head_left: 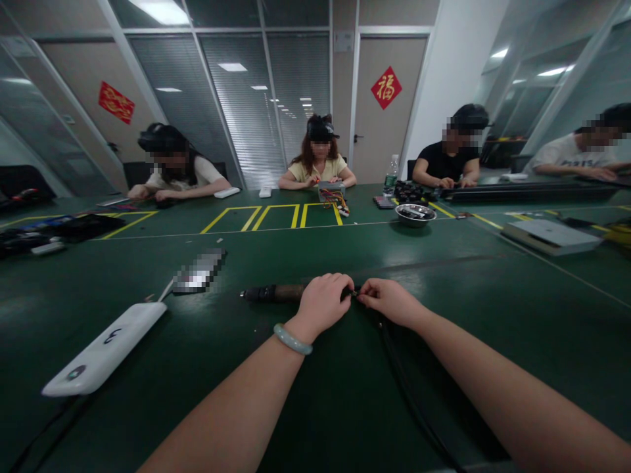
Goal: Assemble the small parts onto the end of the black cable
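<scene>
A dark, slim electric screwdriver (276,293) lies crosswise above the table, its metal tip pointing left. My left hand (323,303) is wrapped over the rear half of its worn brown body. Close beside it, my right hand (389,301) pinches a small part at the tool's back end, where a thin dark piece shows between the two hands. Fingers hide most of that piece, so its kind is unclear. From under my right hand a black cable (398,368) curves down to the bottom edge.
A white power bank (108,348) lies at left, wired to a phone (200,272). Beyond are a metal bowl (415,215) with small parts, a water bottle (391,176) and a flat white box (551,236). Several people work across the green table (276,253).
</scene>
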Tool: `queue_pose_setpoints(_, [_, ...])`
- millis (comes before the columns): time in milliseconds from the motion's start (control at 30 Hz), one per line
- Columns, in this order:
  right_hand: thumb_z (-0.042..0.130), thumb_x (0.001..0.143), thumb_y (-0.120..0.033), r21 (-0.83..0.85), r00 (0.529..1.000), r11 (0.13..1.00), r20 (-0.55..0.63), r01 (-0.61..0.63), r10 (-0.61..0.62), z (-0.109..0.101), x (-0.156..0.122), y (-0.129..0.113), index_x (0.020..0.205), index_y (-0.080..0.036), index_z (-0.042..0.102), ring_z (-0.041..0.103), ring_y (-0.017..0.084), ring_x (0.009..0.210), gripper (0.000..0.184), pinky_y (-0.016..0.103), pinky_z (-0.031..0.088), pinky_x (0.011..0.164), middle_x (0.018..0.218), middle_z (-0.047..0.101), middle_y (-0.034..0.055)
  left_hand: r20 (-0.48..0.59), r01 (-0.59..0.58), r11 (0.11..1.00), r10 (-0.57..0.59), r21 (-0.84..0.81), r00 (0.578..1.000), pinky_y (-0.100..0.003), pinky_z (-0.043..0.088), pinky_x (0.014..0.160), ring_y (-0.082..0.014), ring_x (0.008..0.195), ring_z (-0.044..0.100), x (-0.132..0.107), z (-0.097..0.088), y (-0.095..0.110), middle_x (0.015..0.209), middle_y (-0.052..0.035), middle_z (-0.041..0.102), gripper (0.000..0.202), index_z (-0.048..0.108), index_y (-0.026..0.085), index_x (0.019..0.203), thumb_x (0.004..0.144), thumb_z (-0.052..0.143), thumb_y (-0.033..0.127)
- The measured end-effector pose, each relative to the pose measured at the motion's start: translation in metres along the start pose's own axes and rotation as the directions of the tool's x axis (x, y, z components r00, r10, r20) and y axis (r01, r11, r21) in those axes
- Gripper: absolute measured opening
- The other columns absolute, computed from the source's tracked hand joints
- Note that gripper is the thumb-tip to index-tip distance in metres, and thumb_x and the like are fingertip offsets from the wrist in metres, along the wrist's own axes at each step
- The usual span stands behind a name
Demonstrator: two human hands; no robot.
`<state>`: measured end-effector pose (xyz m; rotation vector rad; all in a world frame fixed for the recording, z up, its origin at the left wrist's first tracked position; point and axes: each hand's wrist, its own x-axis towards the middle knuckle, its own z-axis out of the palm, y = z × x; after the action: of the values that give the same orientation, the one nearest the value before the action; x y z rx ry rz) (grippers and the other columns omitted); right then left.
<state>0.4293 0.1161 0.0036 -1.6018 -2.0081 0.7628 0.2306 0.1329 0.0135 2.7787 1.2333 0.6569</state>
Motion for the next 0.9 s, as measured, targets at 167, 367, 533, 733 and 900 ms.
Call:
queue_pose_setpoints(167, [0.061, 0.084, -0.035, -0.006, 1.0, 1.0, 0.0, -0.004, 0.004, -0.0012, -0.0009, -0.0026, 0.088, -0.021, 0.065, 0.063, 0.014, 0.068, 0.015, 0.024, 0.043, 0.061, 0.078, 0.07, 0.0003, 0.017, 0.0, 1.0, 0.0, 0.007, 1.0, -0.034, 0.044, 0.081, -0.0187, 0.094, 0.058, 0.0007, -0.0013, 0.0003, 0.1, -0.0001, 0.062, 0.012, 0.058, 0.024, 0.098, 0.087, 0.057, 0.023])
queue_pose_setpoints(367, [0.061, 0.084, -0.035, -0.006, 1.0, 1.0, 0.005, -0.017, 0.017, -0.0027, -0.0015, -0.0049, 0.087, -0.021, 0.066, 0.063, 0.014, 0.069, 0.015, 0.024, 0.042, 0.06, 0.079, 0.07, 0.0004, -0.004, 0.027, 1.0, -0.027, -0.008, 1.0, -0.035, 0.044, 0.081, -0.0201, 0.093, 0.058, 0.0002, 0.0016, -0.0007, 0.098, -0.0015, 0.063, 0.015, 0.056, 0.024, 0.101, 0.086, 0.059, 0.025])
queue_pose_setpoints(533, [0.06, 0.084, -0.034, -0.018, 1.0, 1.0, -0.001, -0.012, 0.012, -0.0009, 0.0004, -0.0017, 0.088, -0.021, 0.066, 0.062, 0.014, 0.069, 0.015, 0.024, 0.041, 0.06, 0.078, 0.069, 0.0006, -0.008, 0.025, 1.0, -0.025, 0.013, 1.0, -0.035, 0.044, 0.081, -0.0205, 0.092, 0.059, 0.0006, 0.0026, -0.0009, 0.096, -0.001, 0.062, 0.016, 0.056, 0.024, 0.101, 0.085, 0.06, 0.024])
queue_pose_setpoints(733, [0.061, 0.083, -0.033, -0.029, 1.0, 0.999, -0.006, -0.023, 0.023, -0.0017, -0.0007, -0.0045, 0.087, -0.02, 0.066, 0.062, 0.014, 0.069, 0.014, 0.024, 0.041, 0.06, 0.078, 0.07, 0.001, 0.021, 0.005, 1.0, -0.006, 0.012, 1.0, -0.035, 0.044, 0.085, -0.0194, 0.094, 0.057, 0.0015, 0.001, 0.0001, 0.1, -0.0012, 0.063, 0.013, 0.059, 0.024, 0.098, 0.085, 0.058, 0.023])
queue_pose_setpoints(900, [0.06, 0.084, -0.033, -0.018, 1.0, 1.0, -0.009, -0.016, 0.016, -0.002, -0.0018, -0.0052, 0.087, -0.021, 0.066, 0.062, 0.014, 0.069, 0.014, 0.024, 0.041, 0.06, 0.078, 0.069, 0.0008, 0.003, -0.01, 1.0, 0.01, 0.008, 1.0, -0.034, 0.044, 0.083, -0.0193, 0.094, 0.057, 0.0006, 0.0006, -0.0001, 0.099, 0.0001, 0.063, 0.014, 0.059, 0.025, 0.098, 0.085, 0.06, 0.023])
